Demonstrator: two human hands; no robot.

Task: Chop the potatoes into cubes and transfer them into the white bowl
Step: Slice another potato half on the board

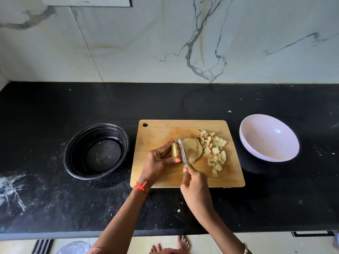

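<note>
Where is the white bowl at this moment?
In the head view the white bowl sits on the black counter to the right of the cutting board, nearest the pile of potato cubes, with nothing in it.

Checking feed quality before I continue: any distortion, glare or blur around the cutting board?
Head view: wide-angle bending curves the countertop edge; cutting board, knife, held potato and potato cubes sharp; soft highlight inside the white bowl; lighting even.
</note>
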